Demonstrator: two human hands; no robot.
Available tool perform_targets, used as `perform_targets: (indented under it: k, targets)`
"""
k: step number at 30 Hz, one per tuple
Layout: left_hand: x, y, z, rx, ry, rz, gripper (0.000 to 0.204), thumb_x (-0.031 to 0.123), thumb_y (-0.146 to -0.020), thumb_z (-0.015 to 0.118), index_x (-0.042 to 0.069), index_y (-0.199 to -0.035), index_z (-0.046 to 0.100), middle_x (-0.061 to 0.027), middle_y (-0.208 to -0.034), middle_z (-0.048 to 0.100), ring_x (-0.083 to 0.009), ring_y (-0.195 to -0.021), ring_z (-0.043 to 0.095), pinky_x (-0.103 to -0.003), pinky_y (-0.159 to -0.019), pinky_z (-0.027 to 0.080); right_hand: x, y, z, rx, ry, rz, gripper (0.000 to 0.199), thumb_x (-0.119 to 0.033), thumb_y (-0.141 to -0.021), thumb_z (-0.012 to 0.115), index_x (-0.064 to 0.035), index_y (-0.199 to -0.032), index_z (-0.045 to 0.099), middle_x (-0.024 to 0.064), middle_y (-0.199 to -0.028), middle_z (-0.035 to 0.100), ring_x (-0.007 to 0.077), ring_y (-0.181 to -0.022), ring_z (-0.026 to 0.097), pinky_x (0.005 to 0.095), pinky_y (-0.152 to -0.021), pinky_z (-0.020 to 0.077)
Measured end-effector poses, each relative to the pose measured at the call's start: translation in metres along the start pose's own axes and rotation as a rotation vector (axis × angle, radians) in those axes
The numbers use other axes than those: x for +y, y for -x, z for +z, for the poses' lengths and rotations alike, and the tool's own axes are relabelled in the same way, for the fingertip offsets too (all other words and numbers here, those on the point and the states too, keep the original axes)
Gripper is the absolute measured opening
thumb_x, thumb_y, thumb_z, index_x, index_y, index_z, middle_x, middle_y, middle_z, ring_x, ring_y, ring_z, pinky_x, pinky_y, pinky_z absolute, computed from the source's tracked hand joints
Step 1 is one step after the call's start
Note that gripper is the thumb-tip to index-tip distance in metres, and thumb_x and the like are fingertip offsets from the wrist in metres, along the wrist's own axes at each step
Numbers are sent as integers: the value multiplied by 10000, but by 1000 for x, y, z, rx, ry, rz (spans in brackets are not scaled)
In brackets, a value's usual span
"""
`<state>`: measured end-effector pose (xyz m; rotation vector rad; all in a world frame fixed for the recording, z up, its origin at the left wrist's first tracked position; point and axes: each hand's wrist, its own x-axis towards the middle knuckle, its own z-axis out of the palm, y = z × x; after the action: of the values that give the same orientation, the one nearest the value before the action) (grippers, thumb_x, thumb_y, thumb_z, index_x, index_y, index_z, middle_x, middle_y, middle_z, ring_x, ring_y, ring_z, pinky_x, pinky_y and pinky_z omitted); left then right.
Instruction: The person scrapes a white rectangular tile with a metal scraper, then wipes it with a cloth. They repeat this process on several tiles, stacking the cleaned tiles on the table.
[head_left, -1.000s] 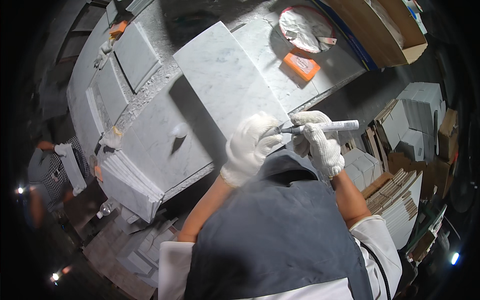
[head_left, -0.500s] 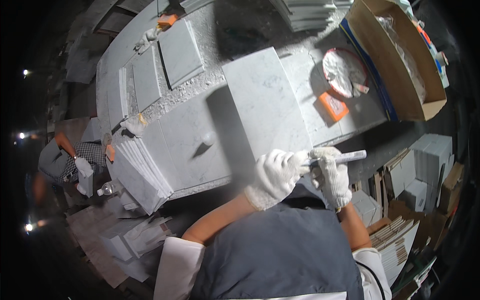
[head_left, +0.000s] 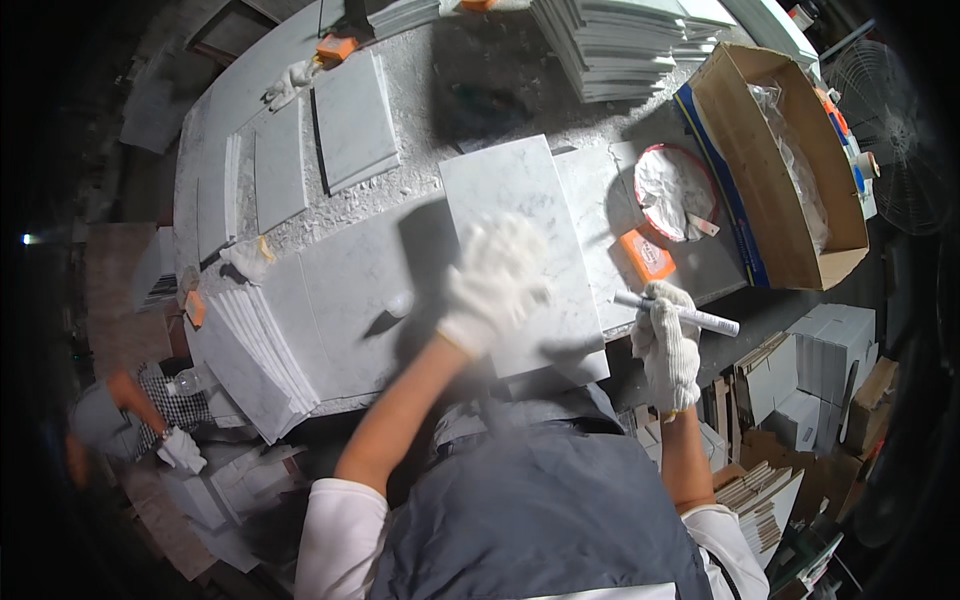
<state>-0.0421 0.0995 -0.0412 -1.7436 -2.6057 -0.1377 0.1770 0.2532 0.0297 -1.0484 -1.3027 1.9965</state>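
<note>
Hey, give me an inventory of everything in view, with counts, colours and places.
Rectangular veined slab: at least 1, pale grey, centre
Slim cylindrical marker: 1, white and grey, right of slab
Round paste-filled tub: 1, red-rimmed, beside cardboard box
Small rectangular blocks: at least 4, orange, around worktop
Open cardboard box: 1, brown, upper right
Stacked flat slabs: several, whitish, top
Wire fan: 1, grey, far right
Plastic bottle: 1, clear, lower left
Rectangular cartons: several, white, lower right
Co-worker's gloved hand: 1, white, lower left
Left hand: 1, white-gloved, over slab, blurred
Right hand: 1, white-gloved, holding marker
</note>
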Motion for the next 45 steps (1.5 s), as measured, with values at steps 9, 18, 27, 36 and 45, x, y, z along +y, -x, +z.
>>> perform_targets:
  k: [9,18,27,36,45]
  targets:
    - [37,-14,-6,5,80,230,665,501,-1010,399,55,-1499,465,-172,-1572,413,-319,-1413,384,-507,-1162,309,-6,-8,25,50,-138,-5,341,-237,-1076,557,-11,-1326,613,73,-1070,664,89,-848,593,237,-753,517]
    - [-16,-72,6,-115,300,120,673,505,-951,473,53,-1442,557,-195,-1470,554,-383,-1364,444,-509,-1185,307,-10,-42,-5,45,337,-329,485,-490,-1090,527,-34,-1195,656,8,-802,618,73,-619,520,229,-518,408]
    - [63,-28,-30,-32,-135,503,705,705,-1019,302,151,-1340,597,-107,-1530,510,-289,-1501,382,-528,-1287,178,-5,-101,28,-17,640,-131,414,-376,-1012,672,-36,-1243,624,78,-819,695,134,-687,668,322,-624,529]
    - [55,64,-70,107,803,91,329,372,-983,659,91,-1124,756,-109,-1191,737,-293,-1174,668,-426,-1061,513,76,-158,37,-202,1244,-217,551,-270,-958,733,-54,-1420,522,197,-1125,732,364,-1024,722,453,-859,577]
    - [47,90,-54,139,494,-86,355,232,-876,766,38,-1172,734,-149,-1343,653,-353,-1374,539,-432,-1178,421,20,-82,27,-265,1019,-639,488,-225,-988,705,-61,-1432,587,188,-1394,625,322,-1276,623,398,-1059,508]
